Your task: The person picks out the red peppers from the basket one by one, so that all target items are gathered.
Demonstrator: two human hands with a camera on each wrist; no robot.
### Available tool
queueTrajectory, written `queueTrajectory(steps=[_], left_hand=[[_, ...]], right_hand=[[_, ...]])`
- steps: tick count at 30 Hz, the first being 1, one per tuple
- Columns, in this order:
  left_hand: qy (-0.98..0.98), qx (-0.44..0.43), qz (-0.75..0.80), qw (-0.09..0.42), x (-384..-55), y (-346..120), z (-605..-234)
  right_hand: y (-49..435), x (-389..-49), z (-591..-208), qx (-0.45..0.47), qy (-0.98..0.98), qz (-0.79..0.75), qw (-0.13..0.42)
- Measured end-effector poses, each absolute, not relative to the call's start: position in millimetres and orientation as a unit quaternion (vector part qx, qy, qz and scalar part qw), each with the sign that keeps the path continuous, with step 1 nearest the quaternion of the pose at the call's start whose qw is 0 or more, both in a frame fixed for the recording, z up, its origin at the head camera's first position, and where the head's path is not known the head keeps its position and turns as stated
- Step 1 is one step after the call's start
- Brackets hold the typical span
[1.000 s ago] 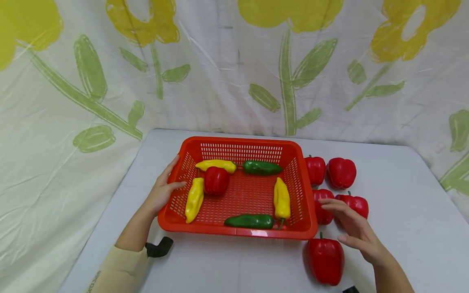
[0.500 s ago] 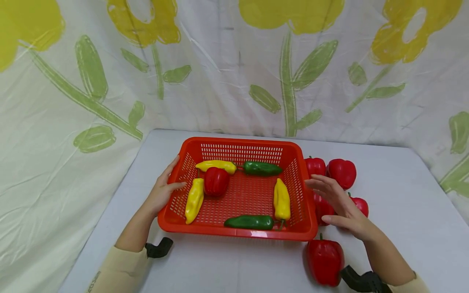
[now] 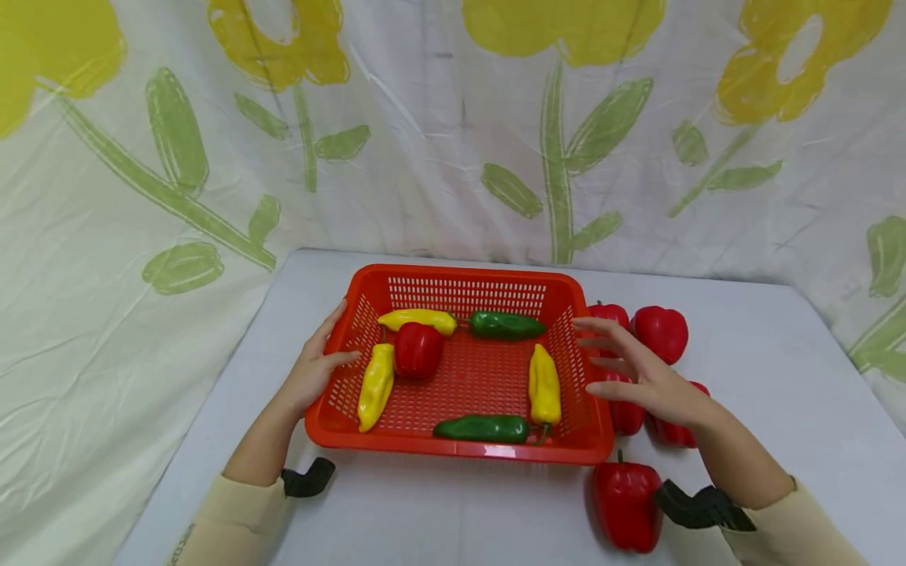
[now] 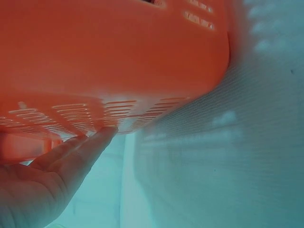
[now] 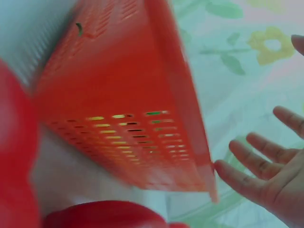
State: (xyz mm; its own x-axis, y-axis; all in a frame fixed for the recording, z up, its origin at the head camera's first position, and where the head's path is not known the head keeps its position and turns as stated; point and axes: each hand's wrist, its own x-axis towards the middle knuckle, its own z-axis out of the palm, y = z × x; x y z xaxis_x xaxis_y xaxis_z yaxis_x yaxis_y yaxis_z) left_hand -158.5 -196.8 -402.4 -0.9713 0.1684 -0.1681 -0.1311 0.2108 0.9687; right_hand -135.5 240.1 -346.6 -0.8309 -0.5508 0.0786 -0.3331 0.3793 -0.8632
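A red plastic basket holds a red bell pepper, several yellow peppers such as the right-hand one, and two green peppers, one by the front wall. My left hand grips the basket's left side, thumb over the rim; its fingers lie along the slotted outer wall in the left wrist view. Over the right rim my right hand hovers with fingers spread and holds nothing. In the right wrist view its fingers come right up to the rim.
Several red bell peppers lie right of the basket, including a back one and a front one; my right hand and forearm partly cover others. The white table meets a flower-printed curtain at its back edge.
My right hand has moved left and slightly up, from above the bell peppers to the basket's right rim. My left hand and the basket have stayed put.
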Motion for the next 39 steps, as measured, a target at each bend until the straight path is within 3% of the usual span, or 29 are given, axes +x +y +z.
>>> queueTrajectory(steps=[8,39], left_hand=[[0.771,0.009,0.625,0.119,-160.6,-195.5,-402.8],[0.774,0.014,0.622,0.113,-161.2,-196.1,-403.5]], right_hand=[[225.5,-150.5,-338.0,-0.230,0.829,-0.477,0.178],[164.8,-208.5,-327.7,-0.210,0.845,-0.428,0.244]])
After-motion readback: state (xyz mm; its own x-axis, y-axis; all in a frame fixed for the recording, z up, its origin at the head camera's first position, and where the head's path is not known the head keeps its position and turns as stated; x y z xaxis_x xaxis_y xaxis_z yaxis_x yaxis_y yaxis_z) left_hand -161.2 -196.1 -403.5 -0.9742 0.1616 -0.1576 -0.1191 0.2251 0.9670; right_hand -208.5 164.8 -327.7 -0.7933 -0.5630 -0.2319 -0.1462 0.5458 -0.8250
